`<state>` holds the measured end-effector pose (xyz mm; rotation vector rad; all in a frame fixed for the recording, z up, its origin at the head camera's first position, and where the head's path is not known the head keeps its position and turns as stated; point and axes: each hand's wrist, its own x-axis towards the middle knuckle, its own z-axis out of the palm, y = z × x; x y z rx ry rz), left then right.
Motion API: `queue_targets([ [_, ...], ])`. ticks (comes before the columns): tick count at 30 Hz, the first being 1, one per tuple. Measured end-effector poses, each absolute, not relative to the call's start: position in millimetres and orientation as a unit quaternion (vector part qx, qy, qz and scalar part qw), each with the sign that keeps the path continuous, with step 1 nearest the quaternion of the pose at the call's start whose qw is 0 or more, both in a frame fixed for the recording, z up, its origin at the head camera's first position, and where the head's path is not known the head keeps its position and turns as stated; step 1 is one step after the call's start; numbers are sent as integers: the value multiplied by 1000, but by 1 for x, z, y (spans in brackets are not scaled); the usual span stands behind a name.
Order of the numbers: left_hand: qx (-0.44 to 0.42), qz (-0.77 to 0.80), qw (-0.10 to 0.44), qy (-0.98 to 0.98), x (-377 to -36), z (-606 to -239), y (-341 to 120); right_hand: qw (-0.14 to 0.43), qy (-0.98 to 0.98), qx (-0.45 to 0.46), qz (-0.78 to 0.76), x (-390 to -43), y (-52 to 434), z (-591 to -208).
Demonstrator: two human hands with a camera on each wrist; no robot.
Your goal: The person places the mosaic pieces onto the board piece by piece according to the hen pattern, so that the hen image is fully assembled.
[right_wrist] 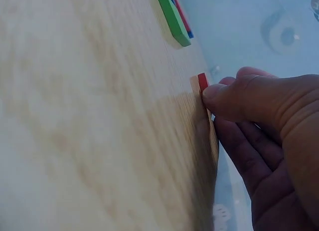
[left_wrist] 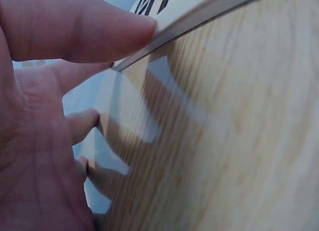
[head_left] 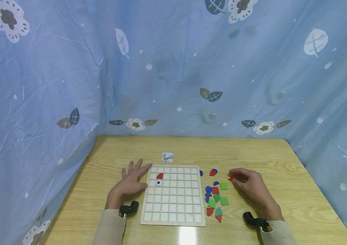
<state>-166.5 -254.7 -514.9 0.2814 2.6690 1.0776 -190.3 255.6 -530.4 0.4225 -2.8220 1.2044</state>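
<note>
Two hands are at work on the wooden table [head_left: 283, 160], one on either side of a pale gridded board [head_left: 173, 204] that lies close to the table's near edge. Just right of the board is a loose scatter of coloured pieces [head_left: 216, 199], red, green and blue, flat on the wood. The left hand [head_left: 130, 183] lies with fingers straight and spread, palm down on the table beside the board's left edge, its thumb touching that edge; it has hold of nothing. The right hand [head_left: 251, 185] rests right of the scatter with fingers curled, and its thumb and fingertips pinch a small red piece [head_left: 230, 179] low against the tabletop. On the board, near its far left corner, a red piece [head_left: 159, 176] fills one cell and a round white and black disc [head_left: 159, 183] sits in the cell just nearer. Beyond the board's far edge lies a small printed card [head_left: 167, 157], and behind the table hangs blue cloth [head_left: 173, 68] with leaves and flowers.
</note>
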Motion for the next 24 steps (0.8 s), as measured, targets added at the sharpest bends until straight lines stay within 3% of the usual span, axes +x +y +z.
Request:
queue_targets([
  [8, 95, 369, 125, 916, -166, -515, -256, 37, -908, 135, 396, -187, 249, -526],
  [15, 95, 364, 124, 918, -167, -516, -257, 67, -880, 169, 438, -185, 215, -508],
  [24, 95, 365, 124, 918, -167, -516, -255, 34, -838, 226, 495, -186, 156, -500],
])
